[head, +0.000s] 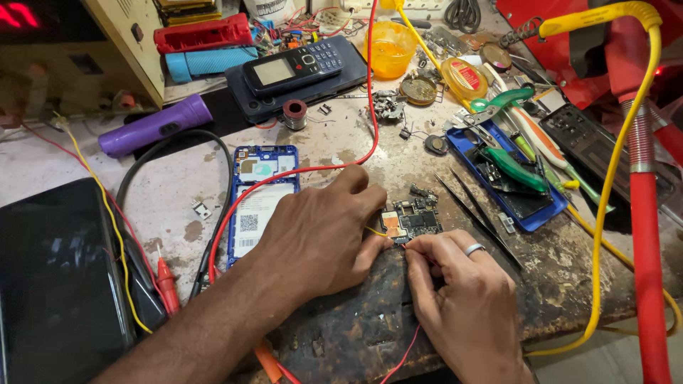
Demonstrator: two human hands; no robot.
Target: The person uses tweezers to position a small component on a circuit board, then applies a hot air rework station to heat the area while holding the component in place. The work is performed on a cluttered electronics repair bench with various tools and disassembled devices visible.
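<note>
Small dark phone circuit board [413, 219] lies just right of the opened blue phone shell [257, 203]. My left hand [316, 238] pinches a thin yellow wire [377, 232] at the board's left edge. My right hand [466, 302] pinches a thin red wire [402, 355] at the board's lower edge.

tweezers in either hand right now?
No. The tweezers lie on the bench beside the right hand; both hands pinch wires at the circuit board.

White label [254, 220] inside blue phone shell [260, 203]; grey keypad-phone screen [274, 71], perhaps off
</note>
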